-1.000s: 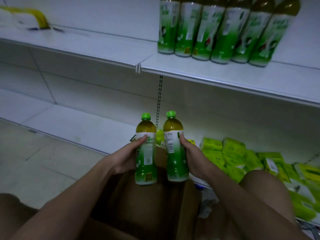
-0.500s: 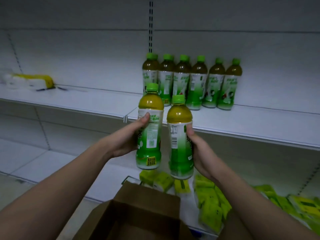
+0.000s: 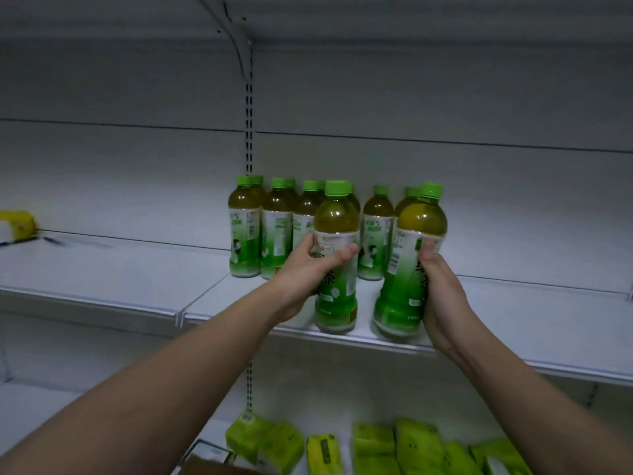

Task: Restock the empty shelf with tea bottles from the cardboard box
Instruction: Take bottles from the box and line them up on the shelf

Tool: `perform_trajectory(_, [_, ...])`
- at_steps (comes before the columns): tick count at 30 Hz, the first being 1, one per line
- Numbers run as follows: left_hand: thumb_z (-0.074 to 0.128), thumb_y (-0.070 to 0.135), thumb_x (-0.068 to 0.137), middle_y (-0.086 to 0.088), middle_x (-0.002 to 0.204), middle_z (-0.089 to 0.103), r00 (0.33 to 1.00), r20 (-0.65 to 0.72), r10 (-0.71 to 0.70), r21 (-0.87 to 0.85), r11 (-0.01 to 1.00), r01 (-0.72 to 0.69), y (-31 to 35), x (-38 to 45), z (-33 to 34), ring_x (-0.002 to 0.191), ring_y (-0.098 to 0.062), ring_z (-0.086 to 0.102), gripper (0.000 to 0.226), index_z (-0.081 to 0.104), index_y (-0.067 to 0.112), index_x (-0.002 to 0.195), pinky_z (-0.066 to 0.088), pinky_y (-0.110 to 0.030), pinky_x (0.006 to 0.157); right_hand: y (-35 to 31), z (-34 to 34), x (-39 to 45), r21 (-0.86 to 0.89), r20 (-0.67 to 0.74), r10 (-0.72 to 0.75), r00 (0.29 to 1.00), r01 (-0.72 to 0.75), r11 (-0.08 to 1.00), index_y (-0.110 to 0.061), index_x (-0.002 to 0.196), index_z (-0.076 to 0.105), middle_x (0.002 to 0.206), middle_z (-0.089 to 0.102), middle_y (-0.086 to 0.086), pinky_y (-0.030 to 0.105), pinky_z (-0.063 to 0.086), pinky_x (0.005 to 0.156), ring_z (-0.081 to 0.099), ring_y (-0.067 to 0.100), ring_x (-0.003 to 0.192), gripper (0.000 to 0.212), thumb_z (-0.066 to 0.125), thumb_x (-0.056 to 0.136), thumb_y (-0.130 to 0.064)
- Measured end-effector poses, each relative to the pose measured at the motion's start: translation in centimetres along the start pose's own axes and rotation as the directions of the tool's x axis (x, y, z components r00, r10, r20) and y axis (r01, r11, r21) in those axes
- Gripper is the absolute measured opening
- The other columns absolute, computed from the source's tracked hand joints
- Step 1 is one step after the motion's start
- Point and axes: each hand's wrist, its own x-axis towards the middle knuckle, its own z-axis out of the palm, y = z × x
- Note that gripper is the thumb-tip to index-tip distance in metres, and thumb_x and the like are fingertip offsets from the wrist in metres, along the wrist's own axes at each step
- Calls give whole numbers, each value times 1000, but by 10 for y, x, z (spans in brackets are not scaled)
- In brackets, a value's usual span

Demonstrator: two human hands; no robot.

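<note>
Left hand (image 3: pixel 305 269) and right hand (image 3: pixel 442 289), each grip closed around the labelled waist of one tea bottle: left bottle (image 3: pixel 337 269) upright, right bottle (image 3: pixel 407 269) tilted, both at the front edge of the shelf (image 3: pixel 513 313), before the stocked row (image 3: pixel 274 231). Full bottles are probably heavy, stiff and smooth-walled; a mid-body hold seems steadier than the cap. Green packets (image 3: pixel 376 447) lie below

I have two tea bottles, one in my left hand (image 3: pixel 305 272) and one in my right hand (image 3: pixel 442 293). Several more bottles (image 3: pixel 274 231) stand behind them in rows; overlap hides the exact count. At least seven green packets (image 3: pixel 373 447) lie below.
</note>
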Motion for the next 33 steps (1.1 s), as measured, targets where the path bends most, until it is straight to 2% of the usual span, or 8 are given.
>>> perform_trajectory(5, [80, 53, 61, 11, 121, 66, 1000, -12, 13, -2, 1000, -13, -23, 38, 27, 113, -12, 61, 73, 54, 34, 126, 45, -43, 100, 14, -25, 27, -126, -60, -25, 998, 18, 992, -24, 120, 60, 111, 73, 1, 42, 55, 86, 70, 21, 104, 55, 53, 81, -62])
perform_trajectory(10, [75, 45, 75, 20, 106, 70, 999, 24, 34, 22, 999, -35, -32, 70, 46, 98, 1, 66, 35, 60, 46, 107, 49, -27, 83, 23, -32, 49, -221, -49, -52, 997, 40, 974, -26, 115, 60, 107, 74, -4, 35, 56, 82, 72, 12, 98, 51, 51, 82, -64])
perform_trajectory(15, [75, 46, 75, 5, 132, 54, 999, -26, 35, 232, 972, -28, -43, 73, 55, 121, -16, 53, 70, 43, 27, 135, 45, -37, 99, 20, -36, 52, -295, -38, -6, 999, -6, 956, -26, 119, 59, 112, 72, -6, 33, 53, 86, 69, 11, 103, 54, 50, 81, -65])
perform_trajectory(18, [81, 38, 69, 1, 127, 35, 998, -56, -12, 565, 824, 41, -49, 63, 39, 126, -22, 41, 89, 32, 27, 143, 34, -44, 112, 15, -49, 47, -445, -1, 7, 1000, -6, 896, -28, 126, 55, 118, 67, -9, 30, 52, 86, 64, 11, 109, 47, 62, 86, -50])
perform_trajectory(21, [84, 34, 67, 2, 113, 40, 994, -85, 64, 665, 747, 9, -53, 56, 33, 110, -21, 52, 93, 34, 21, 144, 46, -34, 98, 19, -63, 42, -579, 1, -17, 1000, 15, 815, -26, 130, 52, 114, 63, -8, 20, 53, 70, 65, 10, 97, 51, 73, 84, -29])
perform_trajectory(24, [87, 28, 64, 11, 91, 51, 966, -167, 197, 683, 730, -31, -53, 60, 41, 82, -10, 56, 69, 47, 22, 120, 45, -21, 70, 26, -63, 48, -615, -52, -48, 998, 6, 789, -24, 124, 54, 104, 62, -10, 18, 52, 62, 67, 11, 87, 47, 75, 82, -26])
perform_trajectory(26, [83, 27, 69, 8, 92, 57, 944, -184, 276, 762, 646, -40, -55, 65, 50, 88, -17, 59, 52, 45, 20, 105, 48, -29, 73, 31, -60, 57, -645, -79, -73, 994, 5, 764, -23, 120, 54, 100, 59, -13, 17, 51, 61, 66, 11, 86, 43, 75, 82, -28])
perform_trajectory(33, [64, 22, 90, -12, 111, 55, 913, -176, 369, 918, 396, 17, -67, 92, 68, 99, -32, 61, 32, 50, 6, 113, 44, -36, 72, 48, -58, 95, -676, -150, -105, 983, -24, 736, -21, 121, 54, 93, 58, -16, 33, 56, 79, 64, 15, 91, 44, 74, 83, -31])
